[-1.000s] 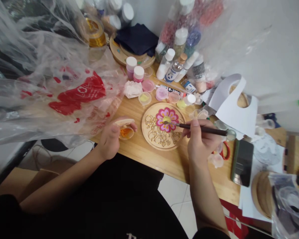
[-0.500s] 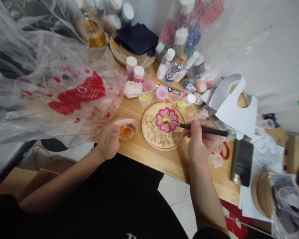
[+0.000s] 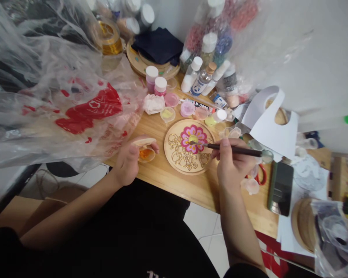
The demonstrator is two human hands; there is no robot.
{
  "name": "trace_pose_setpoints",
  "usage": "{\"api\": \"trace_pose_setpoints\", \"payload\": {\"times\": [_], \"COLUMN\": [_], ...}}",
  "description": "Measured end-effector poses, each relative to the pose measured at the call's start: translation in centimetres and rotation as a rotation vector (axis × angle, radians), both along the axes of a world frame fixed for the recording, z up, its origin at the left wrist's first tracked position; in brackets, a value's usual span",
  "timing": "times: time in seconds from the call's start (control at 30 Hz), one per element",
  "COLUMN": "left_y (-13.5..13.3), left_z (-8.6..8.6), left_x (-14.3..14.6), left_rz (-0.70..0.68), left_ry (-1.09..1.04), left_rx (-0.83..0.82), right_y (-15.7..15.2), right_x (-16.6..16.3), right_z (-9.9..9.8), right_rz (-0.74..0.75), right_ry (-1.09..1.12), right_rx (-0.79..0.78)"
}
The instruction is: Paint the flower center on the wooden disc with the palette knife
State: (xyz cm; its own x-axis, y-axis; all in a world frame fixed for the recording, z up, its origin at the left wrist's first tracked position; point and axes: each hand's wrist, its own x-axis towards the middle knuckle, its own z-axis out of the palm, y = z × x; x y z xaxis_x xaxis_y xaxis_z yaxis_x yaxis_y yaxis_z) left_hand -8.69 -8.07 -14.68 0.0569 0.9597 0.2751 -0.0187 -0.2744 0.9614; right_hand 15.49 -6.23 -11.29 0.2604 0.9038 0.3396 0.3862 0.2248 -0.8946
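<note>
A round wooden board point(image 3: 188, 166) lies flat on the table, bearing gold wire outlines and a pink-and-magenta flower point(image 3: 193, 139) with a yellow centre. My right hand point(image 3: 233, 160) grips a dark-handled tool point(image 3: 234, 149), a thin spatula or brush; its narrow metal tip rests on or just over the flower's yellow centre. Left of the board, my left hand point(image 3: 130, 164) is closed around a small plastic cup point(image 3: 146, 155) with orange contents, tilted toward me. A pale round lid or disc point(image 3: 145, 142) sits at the cup's top, between thumb and fingers.
Behind the board stand small cups of yellow point(image 3: 167, 114), pink point(image 3: 171, 99) and lilac point(image 3: 187, 109), several bottles point(image 3: 201, 80) and a glue tube point(image 3: 204, 106). A plastic bag point(image 3: 89, 108) spreads over the left side. Red-handled scissors point(image 3: 261, 175) and a phone point(image 3: 280, 189) lie at right.
The tool's tip has shifted very slightly over the yellow centre. Both hands keep their holds, and the view has moved a little.
</note>
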Motion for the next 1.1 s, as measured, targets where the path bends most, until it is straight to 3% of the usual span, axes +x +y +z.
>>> {"api": "trace_pose_setpoints", "payload": {"times": [0.4, 0.83, 1.1], "left_y": [0.19, 0.03, 0.26], "left_z": [0.46, 0.0, 0.63], "left_x": [-0.02, -0.05, 0.09], "left_rz": [-0.018, -0.036, -0.057], "left_ry": [0.085, 0.038, 0.033], "left_rx": [0.003, -0.002, 0.017], "right_y": [-0.02, -0.1, -0.08], "right_x": [-0.14, 0.0, -0.1], "right_z": [0.02, -0.1, 0.01], "right_rz": [0.026, 0.024, 0.029], "right_ry": [0.027, -0.021, -0.028], "right_rx": [-0.014, -0.031, -0.037]}}
